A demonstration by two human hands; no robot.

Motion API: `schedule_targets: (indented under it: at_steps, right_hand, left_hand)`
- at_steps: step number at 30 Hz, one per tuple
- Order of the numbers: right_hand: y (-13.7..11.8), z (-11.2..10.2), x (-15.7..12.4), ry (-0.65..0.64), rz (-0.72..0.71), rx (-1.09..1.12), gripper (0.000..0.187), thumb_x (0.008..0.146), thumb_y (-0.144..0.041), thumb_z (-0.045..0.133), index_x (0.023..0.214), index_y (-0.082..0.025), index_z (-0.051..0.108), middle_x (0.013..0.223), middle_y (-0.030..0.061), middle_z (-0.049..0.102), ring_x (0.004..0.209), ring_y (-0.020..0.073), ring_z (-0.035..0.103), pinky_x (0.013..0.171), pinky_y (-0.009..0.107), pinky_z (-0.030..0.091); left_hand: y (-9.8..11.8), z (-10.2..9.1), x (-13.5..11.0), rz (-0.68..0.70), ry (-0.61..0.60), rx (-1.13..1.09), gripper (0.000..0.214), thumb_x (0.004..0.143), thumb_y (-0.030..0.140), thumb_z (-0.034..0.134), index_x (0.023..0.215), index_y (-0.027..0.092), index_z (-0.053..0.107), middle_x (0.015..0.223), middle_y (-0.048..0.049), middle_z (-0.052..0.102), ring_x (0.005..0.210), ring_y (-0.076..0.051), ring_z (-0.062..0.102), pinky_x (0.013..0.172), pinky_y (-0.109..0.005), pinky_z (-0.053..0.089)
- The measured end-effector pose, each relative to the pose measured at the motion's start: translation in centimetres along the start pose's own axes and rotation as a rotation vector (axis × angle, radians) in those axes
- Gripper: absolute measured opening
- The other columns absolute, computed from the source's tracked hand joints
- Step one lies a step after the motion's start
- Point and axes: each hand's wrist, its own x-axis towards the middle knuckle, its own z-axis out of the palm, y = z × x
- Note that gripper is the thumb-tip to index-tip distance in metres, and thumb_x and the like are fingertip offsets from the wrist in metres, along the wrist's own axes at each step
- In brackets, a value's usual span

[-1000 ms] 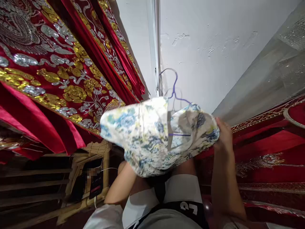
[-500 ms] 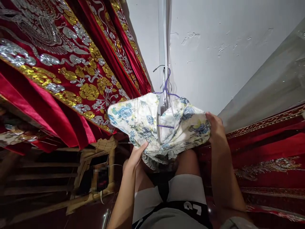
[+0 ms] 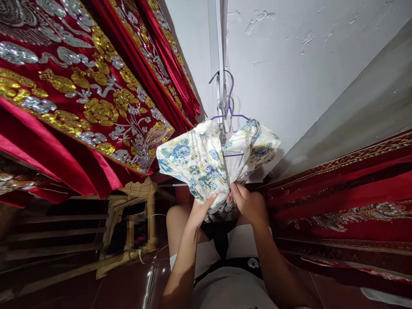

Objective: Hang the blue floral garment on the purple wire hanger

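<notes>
A white garment with blue and yellow flowers [image 3: 206,161] hangs on a purple wire hanger [image 3: 229,103], whose hook is caught on a fitting of the white wall strip [image 3: 215,51]. My left hand [image 3: 201,209] pinches the garment's lower edge from the left. My right hand [image 3: 246,204] grips the same bunched lower edge from the right, close beside the left hand. Both hands are closed on the cloth, just above my knees.
Red cloths with gold and silver embroidery [image 3: 80,86] hang at the left, and more red embroidered cloth [image 3: 347,193] lies at the right. A bamboo stool [image 3: 128,231] stands at lower left. The white wall [image 3: 289,64] is behind the garment.
My right hand has moved from the garment's right edge down to its lower middle, beside my left hand. The garment has gathered narrower, and its hanger hook is now on the wall fitting.
</notes>
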Motion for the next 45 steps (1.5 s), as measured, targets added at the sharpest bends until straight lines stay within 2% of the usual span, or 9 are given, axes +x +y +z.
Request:
schedule_targets:
  at_steps: [10,16,19,23,25,28,32,41,45]
  right_hand:
    - [0.1,0.4,0.1,-0.124,-0.027,0.019,0.031,0.101,-0.049,0.052,0.082,-0.024,0.050,0.070,-0.0019,0.059,0.065,0.0152,0.055,0.065,0.028,0.042]
    - [0.0,-0.3,-0.2,-0.126,0.000,0.025,0.041,0.100,-0.047,0.052,0.068,-0.023,0.045,0.056,-0.0032,0.053,0.056,0.0134,0.049,0.059,0.028,0.038]
    - [-0.3,-0.1,-0.2,-0.112,0.026,0.106,0.042,0.098,-0.052,0.054,0.069,-0.023,0.049,0.055,-0.0028,0.054,0.054,0.0131,0.048,0.058,0.027,0.037]
    - [-0.4,0.9,-0.2,-0.056,0.077,0.172,0.049,0.094,-0.061,0.056,0.065,-0.023,0.048,0.049,-0.0035,0.050,0.048,0.0120,0.044,0.052,0.027,0.035]
    - [-0.4,1.4,-0.3,-0.067,0.101,0.160,0.051,0.093,-0.062,0.058,0.062,-0.023,0.047,0.046,-0.0041,0.047,0.046,0.0113,0.042,0.050,0.027,0.033]
    - [-0.4,1.7,-0.5,-0.115,0.096,0.142,0.050,0.093,-0.061,0.058,0.062,-0.021,0.052,0.045,-0.0038,0.049,0.045,0.0114,0.044,0.050,0.026,0.034]
    - [-1.8,0.4,0.4,-0.088,0.035,0.151,0.046,0.093,-0.057,0.058,0.068,-0.019,0.062,0.047,-0.0025,0.053,0.046,0.0121,0.047,0.051,0.026,0.037]
    - [-13.2,-3.4,8.2,0.215,-0.131,0.233,0.033,0.088,-0.044,0.065,0.068,-0.018,0.064,0.044,-0.0045,0.049,0.040,0.0087,0.039,0.047,0.025,0.033]
    - [-14.6,-2.5,7.6,0.143,-0.219,0.173,0.031,0.092,-0.041,0.061,0.073,-0.018,0.066,0.046,-0.0041,0.052,0.042,0.0090,0.043,0.047,0.023,0.034]
  left_hand:
    - [0.4,-0.1,-0.8,0.035,0.076,0.048,0.076,0.072,0.056,0.082,0.135,0.017,0.062,0.137,-0.0146,0.067,0.134,-0.033,0.059,0.123,-0.047,0.037]
    - [-0.1,0.4,-0.4,0.058,0.081,0.069,0.074,0.075,0.055,0.081,0.134,0.015,0.061,0.133,-0.0146,0.069,0.136,-0.034,0.057,0.122,-0.046,0.038]
    - [-0.9,1.0,-0.6,0.183,0.291,0.127,0.070,0.083,0.051,0.075,0.141,0.018,0.052,0.144,-0.0165,0.060,0.137,-0.033,0.056,0.120,-0.046,0.039]
    - [-2.4,2.3,-1.3,0.561,0.591,0.374,0.071,0.085,0.044,0.076,0.143,0.022,0.042,0.165,-0.0183,0.031,0.155,-0.032,0.030,0.128,-0.048,0.024]
    - [-2.8,3.0,-1.2,0.589,0.486,0.469,0.059,0.085,0.042,0.075,0.135,0.023,0.050,0.160,-0.0181,0.039,0.153,-0.033,0.031,0.127,-0.050,0.022]
    - [-2.7,3.7,-0.6,0.504,0.199,0.470,0.023,0.095,0.042,0.060,0.108,0.022,0.064,0.120,-0.0136,0.067,0.120,-0.030,0.061,0.110,-0.046,0.044]
    - [-2.2,4.1,0.5,0.547,0.043,0.494,0.021,0.101,0.035,0.050,0.089,0.021,0.060,0.085,-0.0052,0.063,0.082,-0.021,0.061,0.080,-0.033,0.049]
    - [-2.9,3.5,1.8,0.654,-0.253,0.717,0.021,0.099,0.021,0.042,0.084,0.021,0.056,0.084,-0.0067,0.058,0.081,-0.021,0.057,0.074,-0.031,0.046]
    - [0.8,2.2,2.9,0.659,-0.300,0.785,0.019,0.100,0.026,0.046,0.094,0.021,0.064,0.092,-0.0092,0.066,0.089,-0.023,0.062,0.084,-0.035,0.048]
